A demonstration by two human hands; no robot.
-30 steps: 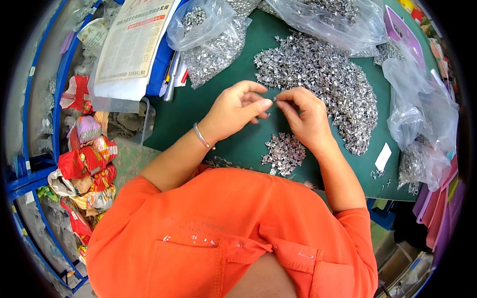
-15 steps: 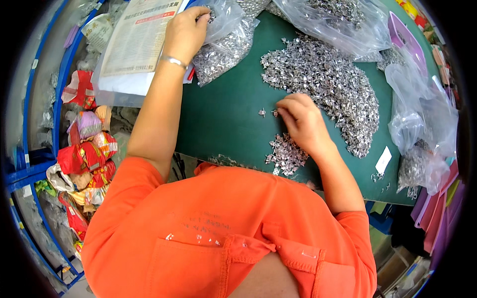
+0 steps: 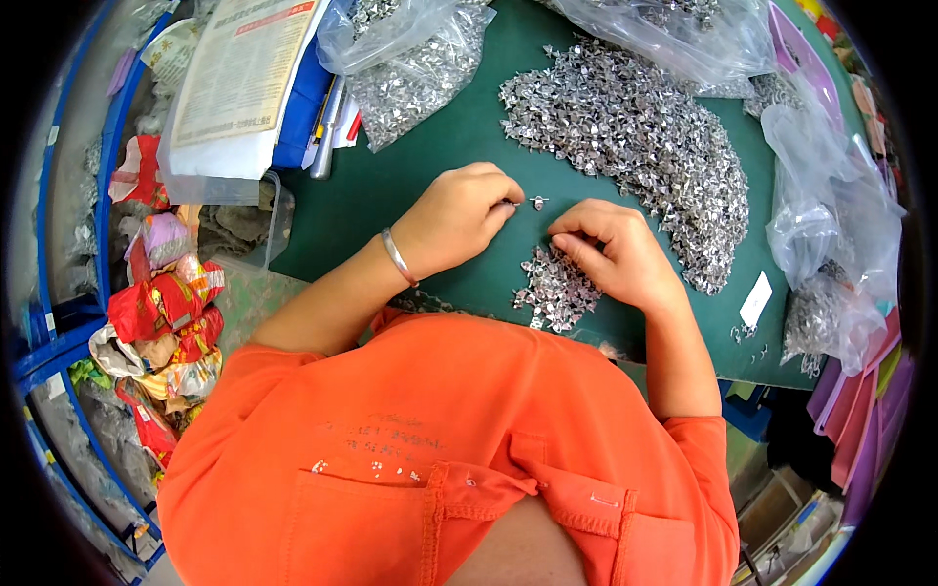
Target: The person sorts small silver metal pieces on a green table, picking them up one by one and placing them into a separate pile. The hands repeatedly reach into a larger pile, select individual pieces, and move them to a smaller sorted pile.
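My left hand point(image 3: 459, 219) is closed in a pinch over the green table, and a tiny bit of metal shows at its fingertips. Just beyond them lies a single small silvery metal part point(image 3: 538, 202). My right hand point(image 3: 623, 260) is curled with thumb and forefinger together, above the edge of a small heap of metal parts point(image 3: 557, 291). Whatever sits in its fingertips is hidden. Behind the right hand spreads a large pile of similar silvery parts point(image 3: 645, 146).
A clear bag of metal parts point(image 3: 420, 78) stands at the back left, beside a metal-handled tool point(image 3: 329, 127) and printed sheets point(image 3: 244, 73). More plastic bags point(image 3: 674, 44) and a purple tray point(image 3: 806, 59) lie at the back right. A white card point(image 3: 755, 299) rests near the right edge.
My left hand has come from the bag at the back left down to the table's middle, near the single part. The right hand has moved slightly right and down, toward the small heap.
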